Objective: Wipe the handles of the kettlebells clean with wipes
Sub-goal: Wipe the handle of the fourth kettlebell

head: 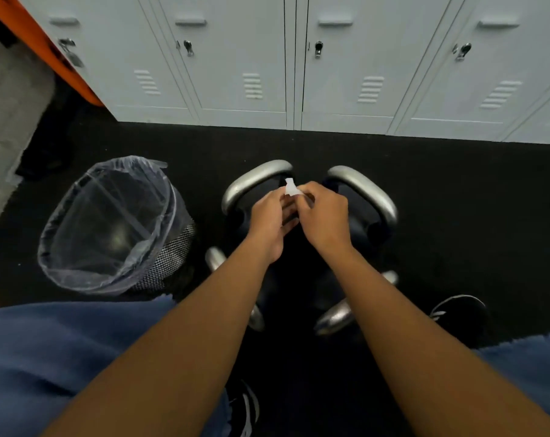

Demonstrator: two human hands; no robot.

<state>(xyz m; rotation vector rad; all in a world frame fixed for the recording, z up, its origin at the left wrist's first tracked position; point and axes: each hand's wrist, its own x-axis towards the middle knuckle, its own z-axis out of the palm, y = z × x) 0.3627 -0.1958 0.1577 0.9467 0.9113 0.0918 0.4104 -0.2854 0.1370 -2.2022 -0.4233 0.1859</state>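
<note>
I see both hands pinch a small white wipe [291, 187] between them: left hand [272, 216], right hand [322, 214]. It sticks up, over two kettlebells [254, 181] on the floor [456, 190]. A bin [109, 225] stands left.

The floor [456, 200] was black and a bit rough. A row of pale grey lockers [251, 58] stood along the back, each door with a small metal latch and little slots. An orange strip [46, 48] ran beside them on the left (next to a grey wall [5, 99]). A mesh bin [116, 225] with a clear bag stood on the floor.
</note>
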